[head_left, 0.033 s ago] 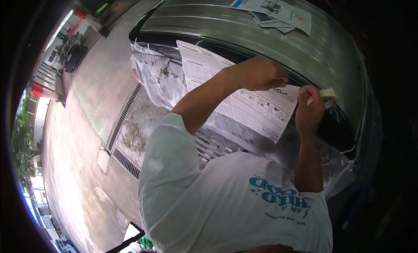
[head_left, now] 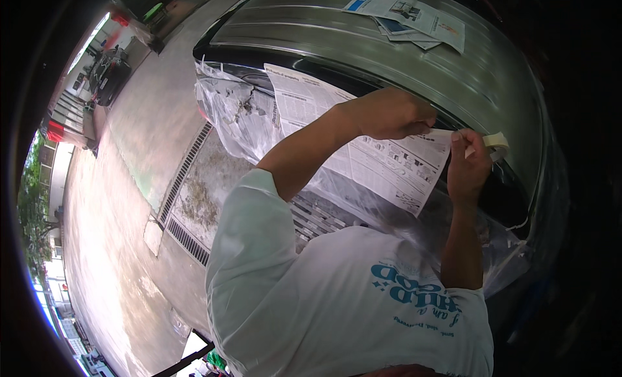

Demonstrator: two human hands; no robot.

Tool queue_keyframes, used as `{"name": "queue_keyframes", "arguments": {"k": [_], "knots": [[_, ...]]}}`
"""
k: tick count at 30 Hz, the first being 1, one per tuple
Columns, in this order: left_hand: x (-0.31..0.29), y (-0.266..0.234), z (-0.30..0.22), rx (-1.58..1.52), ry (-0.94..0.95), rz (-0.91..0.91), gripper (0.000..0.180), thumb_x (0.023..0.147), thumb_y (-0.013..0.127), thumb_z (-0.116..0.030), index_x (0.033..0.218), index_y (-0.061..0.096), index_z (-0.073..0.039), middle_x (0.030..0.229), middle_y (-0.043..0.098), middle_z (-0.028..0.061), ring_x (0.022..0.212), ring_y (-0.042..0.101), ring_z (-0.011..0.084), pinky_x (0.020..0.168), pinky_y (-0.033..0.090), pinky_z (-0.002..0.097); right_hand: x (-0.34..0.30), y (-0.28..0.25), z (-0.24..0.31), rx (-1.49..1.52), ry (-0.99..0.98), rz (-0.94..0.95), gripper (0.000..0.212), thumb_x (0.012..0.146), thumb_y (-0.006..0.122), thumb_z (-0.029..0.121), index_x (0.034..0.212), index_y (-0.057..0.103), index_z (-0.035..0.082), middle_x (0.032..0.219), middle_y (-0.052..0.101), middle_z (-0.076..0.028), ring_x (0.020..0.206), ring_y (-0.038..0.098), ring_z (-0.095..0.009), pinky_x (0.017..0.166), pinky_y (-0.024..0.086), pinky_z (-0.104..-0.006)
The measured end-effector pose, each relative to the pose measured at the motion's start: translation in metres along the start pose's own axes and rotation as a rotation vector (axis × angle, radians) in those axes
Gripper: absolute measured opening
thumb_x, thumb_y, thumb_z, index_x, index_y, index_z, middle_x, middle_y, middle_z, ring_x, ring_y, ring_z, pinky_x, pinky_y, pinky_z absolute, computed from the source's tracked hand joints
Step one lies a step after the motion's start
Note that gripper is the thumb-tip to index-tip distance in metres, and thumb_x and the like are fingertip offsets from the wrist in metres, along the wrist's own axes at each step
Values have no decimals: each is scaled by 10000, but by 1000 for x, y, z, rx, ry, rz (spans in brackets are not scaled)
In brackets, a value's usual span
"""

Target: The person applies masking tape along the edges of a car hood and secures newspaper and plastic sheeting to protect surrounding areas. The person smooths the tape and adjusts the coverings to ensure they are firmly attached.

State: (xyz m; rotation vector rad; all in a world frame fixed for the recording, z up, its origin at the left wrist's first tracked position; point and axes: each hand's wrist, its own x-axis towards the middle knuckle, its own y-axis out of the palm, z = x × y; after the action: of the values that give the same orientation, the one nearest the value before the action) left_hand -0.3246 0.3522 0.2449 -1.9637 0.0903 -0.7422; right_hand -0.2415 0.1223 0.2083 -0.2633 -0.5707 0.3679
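Note:
A printed newspaper sheet hangs along the side of a vehicle, just below its roof edge. My left hand, fingers curled in, is closed at the sheet's upper edge; its fingertips are partly hidden. To its right, my right hand pinches the sheet's upper right corner between thumb and fingers. A roll of pale yellow masking tape shows just beyond the right fingers, against the roof edge. Whether those fingers also grip the tape I cannot tell.
More folded newspapers lie on the ribbed metallic roof. Clear plastic film covers the vehicle's side. A floor drain grate runs through the concrete at left. A dark car stands farther off.
Both hands, the newspaper sheet and the tape roll have shifted slightly to the right. The holds look the same.

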Motion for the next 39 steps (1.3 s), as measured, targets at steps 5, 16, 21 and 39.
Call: {"name": "queue_keyframes", "arguments": {"k": [5,16,21,39], "knots": [[24,13,-61,-245,-125,-215,236,953,753,-178,1087,649,-14,945,697,150,800,718,351,682,548,460,14,-100,46,-90,-98,239,133,1009,695,132,1030,651,8,959,617,-45,876,556,-147,793,447,-299],[149,62,-129,-463,168,-66,256,968,677,-256,938,750,-13,905,750,195,825,737,384,745,568,486,13,-273,103,-736,-67,171,181,1009,669,146,1017,609,-25,1058,622,-129,1017,602,-243,1029,459,-373],[206,108,-173,-371,181,108,287,1006,605,-266,1013,769,-30,902,749,213,854,750,393,798,588,505,-32,-303,96,-791,285,-194,275,1048,637,155,1239,674,-40,1167,668,-165,1070,639,-257,1005,489,-409],[505,328,-350,-305,389,0,361,942,622,-254,829,739,68,827,686,354,858,735,496,811,562,540,-388,-436,-150,-60,705,-1471,299,1060,622,121,1330,736,60,872,664,6,698,581,-55,599,449,-236]]}}
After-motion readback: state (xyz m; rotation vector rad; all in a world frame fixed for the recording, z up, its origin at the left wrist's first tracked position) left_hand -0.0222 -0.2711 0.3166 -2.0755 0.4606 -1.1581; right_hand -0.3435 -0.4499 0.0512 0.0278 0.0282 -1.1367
